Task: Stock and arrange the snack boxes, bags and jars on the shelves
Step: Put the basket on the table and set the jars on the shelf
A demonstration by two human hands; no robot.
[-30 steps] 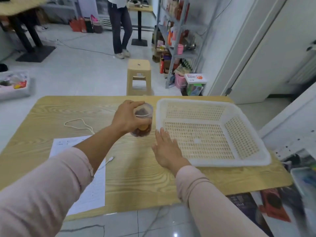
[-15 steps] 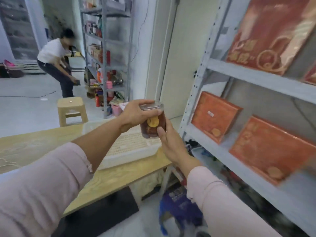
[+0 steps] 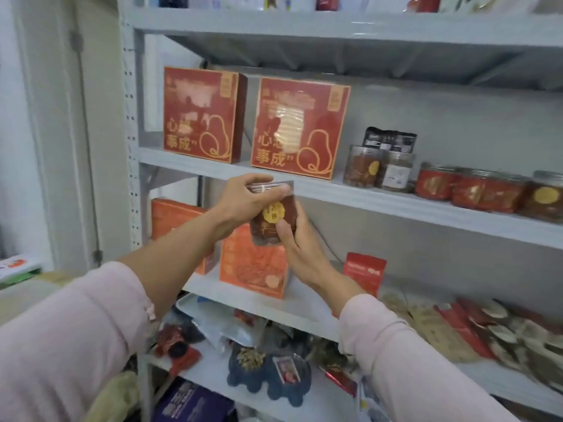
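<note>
Where the jar is: a clear jar (image 3: 275, 222) of dark red-brown snacks is held in the air, just in front of the front edge of the middle shelf (image 3: 396, 202) and partly below it, towards the left end of the rack.
Jar axis: long axis close to upright, with the lid (image 3: 269, 187) on top and the base low.
Jar facing: its round yellow sticker (image 3: 273, 212) faces near, towards the camera.
Left hand: the left hand (image 3: 246, 197) comes in from the left and lies over the lid, fingers curled down round the lid's rim and gripping it.
Right hand: the right hand (image 3: 300, 239) wraps the lower right side of the jar. Its thumb presses on the near face below the sticker, and its fingers curl out of sight behind.
Sleeves: pale pink sleeves (image 3: 76, 336) cover both forearms, the left one pushed up.
Red boxes: two red boxes (image 3: 300, 127) stand upright side by side on the middle shelf, above and beyond the jar.
Shelved jars: to the right of these, the shelved jars (image 3: 362, 167) stand in a row, some with red labels, and dark bags (image 3: 390, 140) stand behind them.
Orange boxes: on the next shelf down, orange boxes (image 3: 253, 263) stand behind the hands, and a red bag (image 3: 364, 272) stands to their right.
</note>
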